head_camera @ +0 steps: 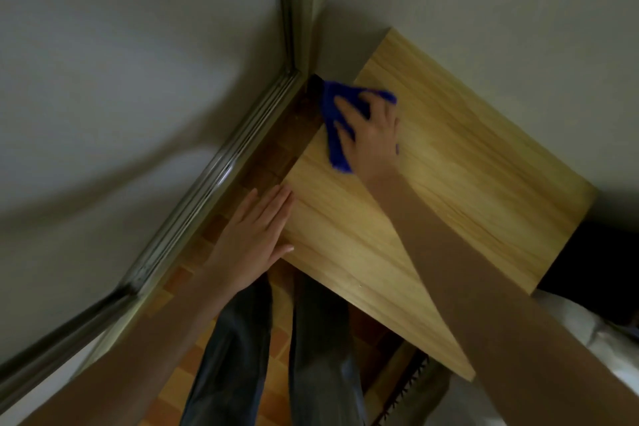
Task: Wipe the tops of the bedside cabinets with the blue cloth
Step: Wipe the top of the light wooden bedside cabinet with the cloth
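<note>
On cabinet top [432, 183], crumpled, seemingly blurred blue cloth [333, 121]

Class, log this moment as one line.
right hand: pressing blue cloth | cabinet top: left edge | left hand: flat, bracing

Bare forearms, no sleeves; dark grey trousers [242, 339] on both legs.

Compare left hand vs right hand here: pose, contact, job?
The right hand presses the blue cloth onto the cabinet top near its far left edge; the left hand holds nothing. The right hand's fingers curl over the cloth; the left hand's lie flat and straight. The right hand sits well onto the wood; the left hand rests at the near corner, partly past the edge. Both are bare and palm-down.
</note>
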